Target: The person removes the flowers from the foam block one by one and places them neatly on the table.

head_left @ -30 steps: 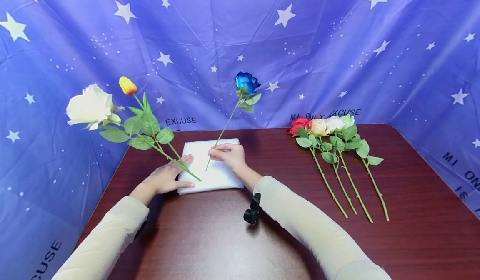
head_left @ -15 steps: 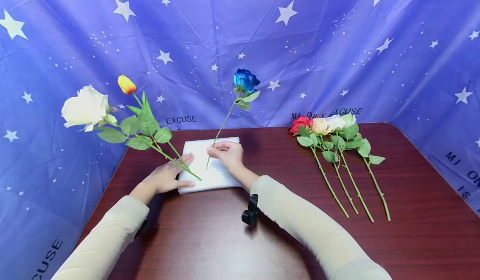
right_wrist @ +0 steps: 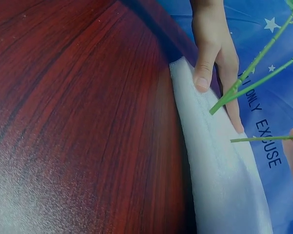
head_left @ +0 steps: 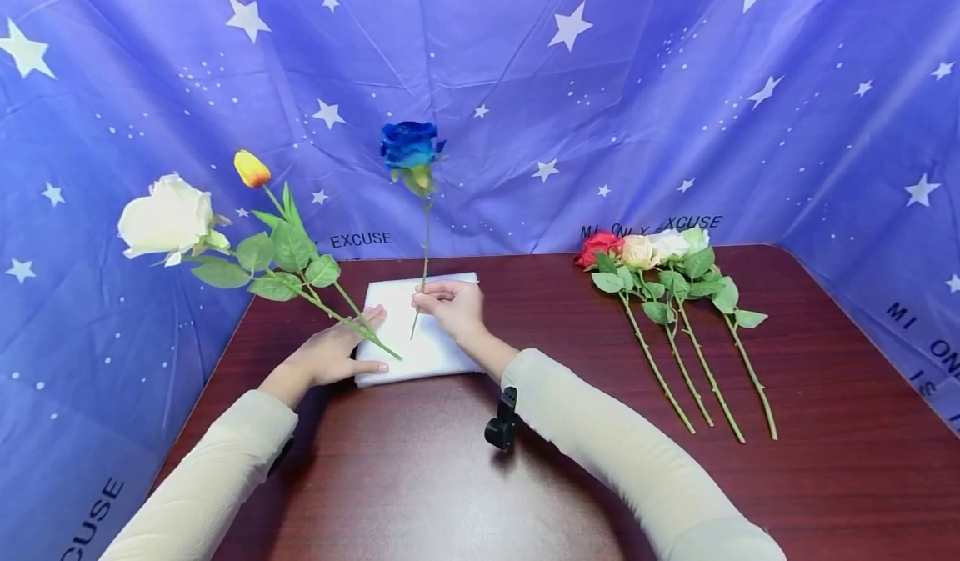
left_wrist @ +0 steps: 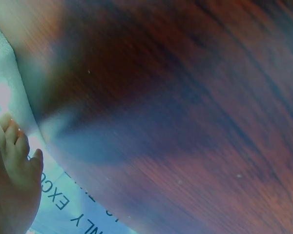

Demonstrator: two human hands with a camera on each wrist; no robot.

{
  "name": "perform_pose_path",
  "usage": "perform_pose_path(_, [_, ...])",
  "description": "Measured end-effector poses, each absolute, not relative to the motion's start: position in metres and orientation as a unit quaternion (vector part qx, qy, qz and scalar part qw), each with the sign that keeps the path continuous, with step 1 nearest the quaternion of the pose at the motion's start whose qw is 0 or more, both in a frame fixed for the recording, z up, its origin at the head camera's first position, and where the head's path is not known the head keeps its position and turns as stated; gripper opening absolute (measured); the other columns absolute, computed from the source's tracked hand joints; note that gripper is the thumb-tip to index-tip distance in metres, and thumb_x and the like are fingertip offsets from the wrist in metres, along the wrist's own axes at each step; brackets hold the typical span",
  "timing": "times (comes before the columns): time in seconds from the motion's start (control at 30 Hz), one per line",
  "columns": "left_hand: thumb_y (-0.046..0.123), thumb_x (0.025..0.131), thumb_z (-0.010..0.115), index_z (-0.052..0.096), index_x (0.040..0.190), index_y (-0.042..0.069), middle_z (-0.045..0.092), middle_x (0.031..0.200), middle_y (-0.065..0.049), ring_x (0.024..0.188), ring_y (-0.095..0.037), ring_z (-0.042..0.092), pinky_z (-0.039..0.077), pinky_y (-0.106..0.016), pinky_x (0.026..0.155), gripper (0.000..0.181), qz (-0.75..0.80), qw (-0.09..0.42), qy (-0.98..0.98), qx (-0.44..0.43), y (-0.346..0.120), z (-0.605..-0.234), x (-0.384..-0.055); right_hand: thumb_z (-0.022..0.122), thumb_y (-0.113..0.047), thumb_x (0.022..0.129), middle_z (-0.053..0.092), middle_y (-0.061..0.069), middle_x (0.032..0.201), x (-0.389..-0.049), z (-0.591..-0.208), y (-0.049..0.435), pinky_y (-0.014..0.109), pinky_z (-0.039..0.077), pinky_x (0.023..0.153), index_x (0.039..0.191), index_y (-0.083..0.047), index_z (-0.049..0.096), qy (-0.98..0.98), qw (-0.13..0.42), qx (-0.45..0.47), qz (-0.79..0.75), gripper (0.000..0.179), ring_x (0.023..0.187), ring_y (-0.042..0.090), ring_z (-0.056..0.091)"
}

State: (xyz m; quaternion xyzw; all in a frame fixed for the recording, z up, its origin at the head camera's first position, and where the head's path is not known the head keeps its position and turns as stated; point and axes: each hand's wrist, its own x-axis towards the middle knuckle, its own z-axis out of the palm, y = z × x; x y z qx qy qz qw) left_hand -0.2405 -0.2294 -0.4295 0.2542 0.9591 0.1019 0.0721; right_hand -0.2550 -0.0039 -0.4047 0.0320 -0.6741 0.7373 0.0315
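My right hand pinches the thin stem of a blue rose between thumb and fingers. The rose stands nearly upright, its stem's lower end at the top of a white foam block. On the block's left side rests my left hand, fingers spread and thumb along the near edge. A large cream-white rose and a yellow-orange tulip lean left, their stems meeting the foam beside that hand. In the right wrist view, the blue rose's stem ends at the foam surface, apart from the other two stems.
Several roses lie side by side at the right of the dark red wooden table: a red rose, a peach rose and pale ones. A blue star-patterned cloth hangs behind and at both sides.
The blue rose's head has swung left and its stem has turned from a right lean to nearly upright. My left hand and the foam block have stayed put.
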Motion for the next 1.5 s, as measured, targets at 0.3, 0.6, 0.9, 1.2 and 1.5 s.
perform_pose_path(0.3, [0.062,0.083,0.06,0.025,0.153,0.012,0.023,0.161,-0.01,0.147,-0.033,0.025,0.026,-0.053,0.118,0.094,0.101,0.074,0.958,0.259,-0.228,-0.4264,-0.2406,0.077,0.006,0.074,0.072,0.026,0.085,-0.257,-0.4023,0.0008,0.031,0.061,0.066,0.087,0.015,0.069,-0.673,0.046,0.035,0.738,0.017,0.063,0.014,0.073])
perform_pose_path(0.6, [0.061,0.083,0.061,0.025,0.153,0.01,0.023,0.161,-0.012,0.147,-0.034,0.025,0.026,-0.053,0.118,0.094,0.1,0.072,0.958,0.261,-0.2279,-0.426,-0.241,0.073,0.009,0.076,0.071,0.03,0.085,-0.2595,-0.4007,0.0029,0.03,0.061,0.068,0.09,0.016,0.069,-0.664,0.043,0.039,0.745,0.017,0.06,0.007,0.07])
perform_pose_path(0.9, [0.061,0.083,0.06,0.025,0.153,0.01,0.024,0.16,-0.012,0.147,-0.033,0.026,0.026,-0.053,0.118,0.093,0.105,0.071,0.958,0.259,-0.2286,-0.428,-0.2403,0.071,0.007,0.079,0.07,0.031,0.09,-0.2574,-0.3986,0.0026,0.029,0.061,0.069,0.094,0.015,0.069,-0.679,0.028,0.049,0.732,0.017,0.078,0.032,0.074])
perform_pose_path(1.2, [0.06,0.084,0.06,0.025,0.153,0.009,0.024,0.16,-0.012,0.147,-0.034,0.026,0.026,-0.053,0.118,0.092,0.103,0.073,0.958,0.257,-0.2289,-0.4286,-0.2383,0.071,0.003,0.082,0.071,0.029,0.092,-0.2533,-0.3972,0.0023,0.027,0.06,0.072,0.096,0.012,0.07,-0.702,0.03,0.07,0.708,0.017,0.083,0.033,0.074])
perform_pose_path(1.5, [0.059,0.084,0.06,0.024,0.153,0.011,0.023,0.161,-0.011,0.147,-0.035,0.026,0.026,-0.054,0.118,0.092,0.107,0.079,0.958,0.256,-0.228,-0.4277,-0.2379,0.076,0.0,0.078,0.072,0.025,0.091,-0.2526,-0.3976,0.0057,0.027,0.06,0.071,0.094,0.009,0.073,-0.72,0.054,0.098,0.684,0.019,0.08,0.03,0.074])
